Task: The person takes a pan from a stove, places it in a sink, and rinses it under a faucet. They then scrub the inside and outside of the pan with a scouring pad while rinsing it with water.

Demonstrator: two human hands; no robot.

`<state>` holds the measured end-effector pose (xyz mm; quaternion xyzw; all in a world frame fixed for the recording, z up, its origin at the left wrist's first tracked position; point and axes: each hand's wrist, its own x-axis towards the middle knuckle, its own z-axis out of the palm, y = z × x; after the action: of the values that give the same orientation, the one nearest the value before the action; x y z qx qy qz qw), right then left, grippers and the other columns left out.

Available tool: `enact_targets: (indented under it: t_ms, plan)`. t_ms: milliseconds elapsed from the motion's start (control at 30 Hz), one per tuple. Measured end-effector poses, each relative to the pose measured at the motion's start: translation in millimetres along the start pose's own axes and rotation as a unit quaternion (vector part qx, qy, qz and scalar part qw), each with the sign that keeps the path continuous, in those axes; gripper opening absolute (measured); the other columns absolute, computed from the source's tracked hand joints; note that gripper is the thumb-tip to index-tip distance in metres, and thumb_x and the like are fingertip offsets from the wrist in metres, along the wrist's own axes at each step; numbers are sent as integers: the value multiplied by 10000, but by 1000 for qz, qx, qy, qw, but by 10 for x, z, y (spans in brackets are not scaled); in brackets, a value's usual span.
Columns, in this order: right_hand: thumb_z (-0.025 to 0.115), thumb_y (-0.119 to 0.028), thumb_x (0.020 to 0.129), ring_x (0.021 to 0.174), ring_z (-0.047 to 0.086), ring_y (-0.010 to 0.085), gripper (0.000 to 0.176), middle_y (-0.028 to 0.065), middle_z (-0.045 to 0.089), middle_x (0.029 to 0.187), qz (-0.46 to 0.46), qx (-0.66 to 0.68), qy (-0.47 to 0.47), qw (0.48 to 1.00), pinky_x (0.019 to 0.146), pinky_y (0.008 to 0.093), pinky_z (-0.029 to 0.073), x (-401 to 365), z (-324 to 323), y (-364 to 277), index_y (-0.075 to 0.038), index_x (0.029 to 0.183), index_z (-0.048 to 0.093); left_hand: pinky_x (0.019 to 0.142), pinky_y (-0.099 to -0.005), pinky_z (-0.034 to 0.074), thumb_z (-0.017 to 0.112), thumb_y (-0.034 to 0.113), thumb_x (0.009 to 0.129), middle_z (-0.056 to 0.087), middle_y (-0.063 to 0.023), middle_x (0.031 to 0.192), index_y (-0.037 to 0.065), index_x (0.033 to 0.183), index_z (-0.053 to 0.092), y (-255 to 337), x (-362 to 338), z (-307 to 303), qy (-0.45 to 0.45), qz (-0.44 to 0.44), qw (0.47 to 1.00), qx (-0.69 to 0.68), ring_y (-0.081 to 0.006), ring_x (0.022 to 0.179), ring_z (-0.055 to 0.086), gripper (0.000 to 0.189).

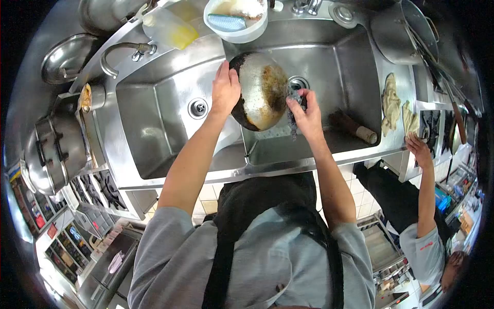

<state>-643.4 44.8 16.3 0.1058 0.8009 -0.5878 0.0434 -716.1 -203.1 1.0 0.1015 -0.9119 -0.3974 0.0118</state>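
A round metal wok [254, 95], its outer side stained brown and black, is tilted over the divider of the double sink [329, 62]. My left hand [225, 90] is closed on its left edge; part of that grip is hidden behind the wok. At the wok's right side, my right hand [307, 114] pinches a dark grey, stringy metal scourer [295, 98]. Loose strands hang down from the scourer, close to the wok's stained surface. Behind the scourer lies the right basin's drain [298, 82].
A dark brush with a pale handle [363, 134] lies in the right basin. Behind the sink stand a white tub [235, 33] and a jug of yellow liquid [170, 28]. Cloths [391, 103] lie right; a co-worker's hand [419, 149] touches one. A faucet [116, 54] is left.
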Motion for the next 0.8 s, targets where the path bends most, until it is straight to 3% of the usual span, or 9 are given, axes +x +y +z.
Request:
enact_targets:
  t_ms: [100, 167, 333, 367, 433, 500, 533, 600, 800]
  plan:
    - [759, -269, 914, 922, 601, 203, 386, 120, 636, 992, -47, -5, 25, 999, 847, 346, 500, -115, 183, -19, -22, 1141, 569, 1191, -507, 328, 472, 325, 1060, 494, -259, 1507, -10, 1477, 490, 55, 107, -63, -9, 98, 994, 39, -422, 1416, 449, 535]
    - [736, -200, 910, 990, 633, 290, 334, 175, 640, 1079, -122, -42, 24, 991, 877, 396, 507, 27, 300, -25, -8, 1137, 584, 1205, -589, 257, 525, 282, 1048, 507, -258, 1497, 40, 1469, 524, -6, 160, 35, -25, 126, 990, 54, -425, 1415, 450, 486]
    - [690, -97, 907, 953, 609, 407, 266, 209, 617, 1056, -120, -35, 65, 990, 851, 427, 500, -67, 631, 120, 13, 1132, 600, 1215, -584, 237, 531, 262, 1044, 514, -238, 1501, 35, 1436, 564, -16, 184, 13, -51, 126, 988, 77, -475, 1412, 435, 455]
    - [690, -97, 907, 953, 609, 407, 266, 209, 617, 1056, -111, -34, 64, 991, 851, 427, 500, -15, 655, 128, 13, 1132, 600, 1215, -584, 237, 531, 262, 1044, 514, -238, 1501, 35, 1436, 564, -11, 206, 29, -58, 122, 988, 79, -475, 1412, 435, 455]
    - [639, -33, 941, 912, 619, 299, 178, 159, 614, 1000, -154, -49, 87, 983, 839, 375, 502, 91, 699, 33, 20, 1106, 601, 1217, -586, 228, 523, 259, 1046, 517, -232, 1501, 41, 1438, 566, -10, 175, 36, -53, 111, 990, 64, -500, 1412, 420, 450]
    - [643, -63, 946, 842, 600, 361, 153, 187, 604, 946, -211, -58, 99, 971, 783, 422, 497, 480, 804, -76, 20, 1069, 609, 1221, -588, 212, 515, 261, 1047, 518, -226, 1502, 42, 1441, 563, -28, 141, 24, -63, 97, 992, 55, -495, 1428, 401, 454]
    - [661, -86, 900, 842, 581, 435, 170, 217, 596, 902, -203, -94, 80, 971, 741, 488, 478, 739, 829, -122, 10, 1026, 598, 1206, -622, 218, 526, 243, 1029, 531, -224, 1483, 43, 1435, 567, -34, 194, 50, -51, 109, 991, 53, -516, 1409, 407, 455]
    - [669, -123, 908, 829, 580, 440, 173, 229, 595, 900, -181, -122, 58, 974, 739, 499, 479, 1009, 855, -185, 4, 996, 591, 1195, -661, 209, 527, 241, 1010, 540, -226, 1469, 44, 1428, 573, -6, 191, 36, -48, 116, 989, 76, -530, 1394, 413, 464]
    - [683, -122, 918, 846, 633, 401, 203, 221, 628, 934, -116, -61, 42, 991, 779, 444, 518, 75, 645, -70, 12, 1054, 615, 1213, -643, 173, 500, 258, 1033, 523, -216, 1496, 51, 1446, 555, -19, 143, 30, -50, 106, 990, 72, -511, 1421, 394, 465]
